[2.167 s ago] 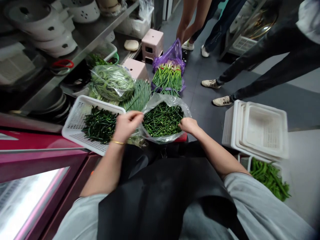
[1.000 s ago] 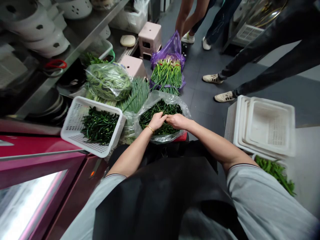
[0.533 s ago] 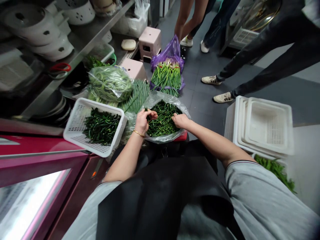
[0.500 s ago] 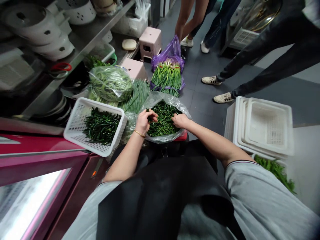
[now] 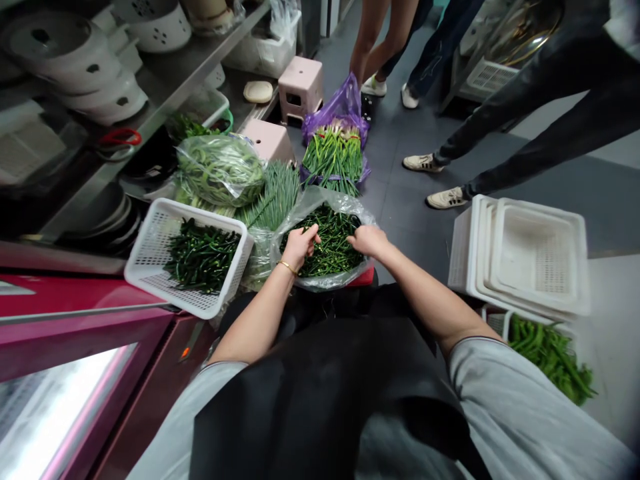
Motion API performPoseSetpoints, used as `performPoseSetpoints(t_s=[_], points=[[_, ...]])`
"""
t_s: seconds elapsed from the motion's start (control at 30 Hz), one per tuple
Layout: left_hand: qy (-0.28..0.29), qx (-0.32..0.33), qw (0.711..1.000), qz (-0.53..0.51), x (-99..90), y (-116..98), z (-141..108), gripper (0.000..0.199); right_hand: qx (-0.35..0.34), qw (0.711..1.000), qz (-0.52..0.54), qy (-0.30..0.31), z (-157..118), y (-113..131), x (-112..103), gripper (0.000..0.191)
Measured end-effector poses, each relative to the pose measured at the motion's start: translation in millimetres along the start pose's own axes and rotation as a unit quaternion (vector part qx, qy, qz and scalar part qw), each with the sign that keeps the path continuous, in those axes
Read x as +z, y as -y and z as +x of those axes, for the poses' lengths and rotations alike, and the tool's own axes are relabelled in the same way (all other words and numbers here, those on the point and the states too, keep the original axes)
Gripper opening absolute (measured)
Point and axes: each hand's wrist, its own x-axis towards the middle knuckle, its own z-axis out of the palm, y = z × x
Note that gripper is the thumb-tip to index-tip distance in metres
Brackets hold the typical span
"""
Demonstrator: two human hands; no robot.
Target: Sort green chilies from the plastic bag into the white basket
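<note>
An open clear plastic bag (image 5: 313,200) holds a heap of slender dark green chilies (image 5: 330,237) with thin pale stems. Over the left side of the heap is my left hand (image 5: 300,245), a gold bracelet at its wrist, its thumb and fingers pressed together. What they hold is hidden. At the right rim of the bag, my right hand (image 5: 367,241) has its fingers curled down against the chilies, and I cannot make out what is in them. Left of the bag stands a white perforated basket (image 5: 150,247) with more dark green chilies (image 5: 203,257) in it.
Beyond the bag lie long green stalks (image 5: 275,193), bagged green beans (image 5: 220,170) and scallions (image 5: 335,157) in a purple bag. Pink stools (image 5: 300,87) stand behind. At right are stacked white baskets (image 5: 535,253) and green peppers (image 5: 550,353). Two other people's legs (image 5: 525,120) show.
My left hand has shifted right over the heap and its fingers have closed; the dark green piece seen in it before no longer shows. My right hand has moved slightly right.
</note>
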Motion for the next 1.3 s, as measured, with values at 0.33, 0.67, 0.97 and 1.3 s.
performPoseSetpoints(t_s=[0.33, 0.67, 0.97, 1.3], points=[[-0.033, 0.089, 0.98, 0.175, 6.9, 9, 9, 0.026, -0.101, 0.99, -0.093, 0.022, -17, -1, 31, 0.032], [-0.02, 0.132, 0.978, 0.162, 12.9, 3, -8, 0.03, -0.124, 0.987, 0.051, -0.09, -22, 11, -17, 0.028], [0.125, 0.166, 0.955, 0.21, 5.4, -2, -9, 0.031, -0.173, 0.887, 0.427, 0.027, -27, 11, -1, 0.044], [0.14, 0.204, 0.967, 0.058, 11.1, -41, -35, 0.034, -0.188, 0.932, 0.304, -0.058, -27, 12, -12, 0.056]])
